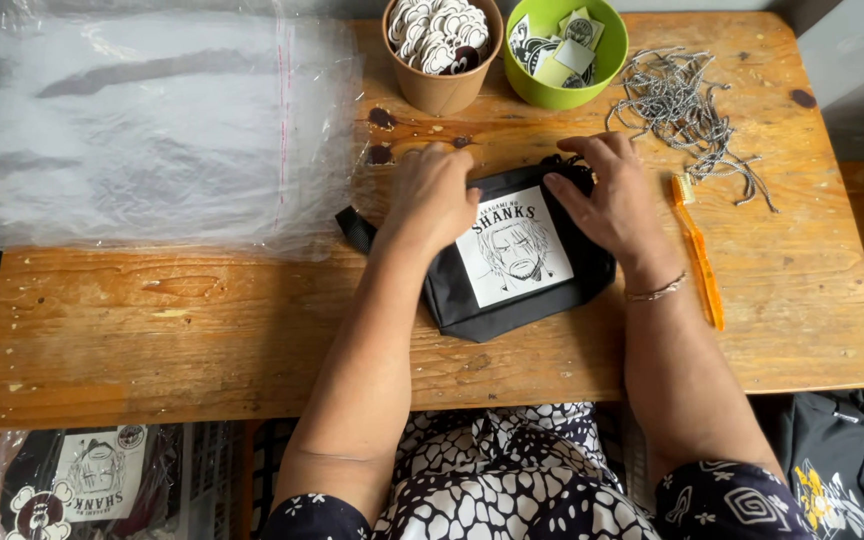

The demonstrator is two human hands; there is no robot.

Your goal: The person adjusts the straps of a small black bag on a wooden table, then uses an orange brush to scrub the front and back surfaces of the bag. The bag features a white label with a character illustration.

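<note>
**A:** What sat in the middle of the scene?

**B:** A small black fabric pouch with a white printed portrait patch (pixel 514 252) lay flat on the worn wooden counter (pixel 202 320), near its front edge. Both hands rested on the pouch's upper end.

**A:** What were the fingers doing?

**B:** The left hand (pixel 432 195) pressed down on the pouch's upper left corner, fingers together and curled over the edge. The right hand (pixel 607 195) had its fingers bunched at the pouch's top right, seemingly pinching something there; what exactly, I could not tell.

**A:** And around the pouch?

**B:** Behind it stood a brown paper cup of round white badges (pixel 442 45) and a lime green bowl of small printed tags (pixel 566 48). To the pouch's right lay a heap of silver ball chains (pixel 682 110) and an orange plastic toothbrush (pixel 700 255). To its left, a stack of clear plastic bags (pixel 142 130).

**A:** How far along did it look?

**B:** Early, I judged: the pouch remained unbagged. A bagged pouch (pixel 82 480) lay in a crate below the counter.
</note>
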